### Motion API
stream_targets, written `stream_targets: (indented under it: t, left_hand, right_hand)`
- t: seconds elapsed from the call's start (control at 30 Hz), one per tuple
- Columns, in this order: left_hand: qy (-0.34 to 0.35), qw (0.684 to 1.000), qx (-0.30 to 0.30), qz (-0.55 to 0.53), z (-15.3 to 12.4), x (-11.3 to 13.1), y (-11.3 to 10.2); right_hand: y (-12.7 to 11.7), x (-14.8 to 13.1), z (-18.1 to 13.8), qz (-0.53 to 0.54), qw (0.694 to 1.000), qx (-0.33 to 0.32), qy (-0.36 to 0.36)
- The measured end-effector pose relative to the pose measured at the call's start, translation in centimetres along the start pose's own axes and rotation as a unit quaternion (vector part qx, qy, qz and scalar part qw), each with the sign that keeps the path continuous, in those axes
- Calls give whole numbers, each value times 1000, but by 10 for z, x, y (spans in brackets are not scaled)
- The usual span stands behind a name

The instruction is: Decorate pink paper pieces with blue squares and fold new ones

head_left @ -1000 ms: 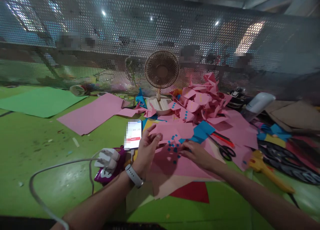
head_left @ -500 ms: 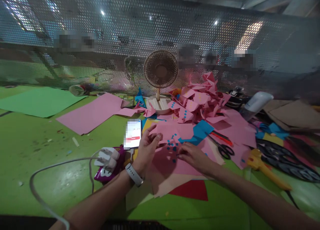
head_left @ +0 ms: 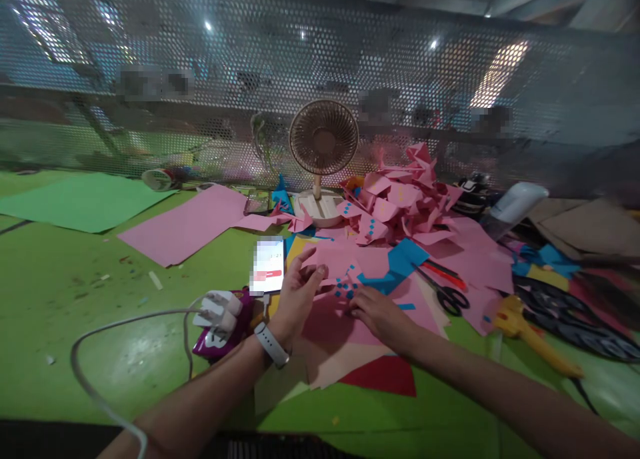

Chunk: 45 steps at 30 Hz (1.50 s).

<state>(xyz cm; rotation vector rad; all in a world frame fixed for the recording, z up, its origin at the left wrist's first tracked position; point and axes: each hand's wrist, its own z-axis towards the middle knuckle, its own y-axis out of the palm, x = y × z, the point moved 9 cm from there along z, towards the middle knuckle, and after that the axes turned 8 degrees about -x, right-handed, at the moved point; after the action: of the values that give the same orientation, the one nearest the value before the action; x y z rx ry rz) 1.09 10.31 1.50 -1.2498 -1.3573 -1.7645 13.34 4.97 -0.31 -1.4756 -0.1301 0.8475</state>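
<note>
Small blue paper diamonds (head_left: 345,288) lie clustered on pink paper (head_left: 330,319) in front of me. My left hand (head_left: 299,289) is at the left of that paper, thumb and fingers curved but apart, with nothing visible between them. From the right, my right hand (head_left: 376,314) rests low over the pink sheet, its fingers pinched together right by the diamonds. Whatever its fingertips hold is hidden or too small to make out. Just above it a larger blue paper piece (head_left: 395,269) lies across the sheets, and a thin blue strip (head_left: 407,306) sits beside the knuckles.
A lit phone (head_left: 267,266) and a plug adapter (head_left: 220,312) with a cable are left of my hands. Behind stand a small fan (head_left: 324,139) and a heap of folded pink paper (head_left: 400,192). Scissors (head_left: 450,299) and a yellow glue gun (head_left: 530,336) lie right.
My right hand has shifted slightly left, its fingertips coming closer to the blue diamonds, and more of the blue strip shows. My left hand keeps nearly the same pose.
</note>
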Motion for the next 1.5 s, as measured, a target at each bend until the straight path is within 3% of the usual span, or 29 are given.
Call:
stream_targets:
  t: [0.2, 0.37, 0.6, 0.8, 0.9, 1.07, 1.27, 1.5]
  left_hand:
    - [-8, 1000, -11, 7, -2, 1, 4]
    - [-44, 998, -46, 11, -6, -9, 13]
    - [-68, 995, -69, -13, -12, -17, 20]
    - [-59, 994, -88, -21, -13, -15, 24]
    - [-54, 994, -85, -31, -14, -14, 24]
    - [-50, 996, -68, -23, -11, -13, 20]
    - [-39, 998, -41, -7, -10, -13, 15]
    - [-13, 1000, -17, 10, -14, -7, 11]
  right_hand:
    - [-34, -6, -5, 80, 994, 57, 44]
    - [-67, -31, -3, -16, 992, 128, 16]
    - [-65, -44, 8, -140, 986, 87, 9]
    - [-56, -37, 11, -138, 987, 78, 17]
    - [-58, -35, 11, -112, 990, 88, 14]
    - [-75, -26, 4, -60, 984, 159, 50]
    - [-70, -10, 5, 112, 976, 140, 126]
    - [-57, -1, 9, 273, 937, 153, 157]
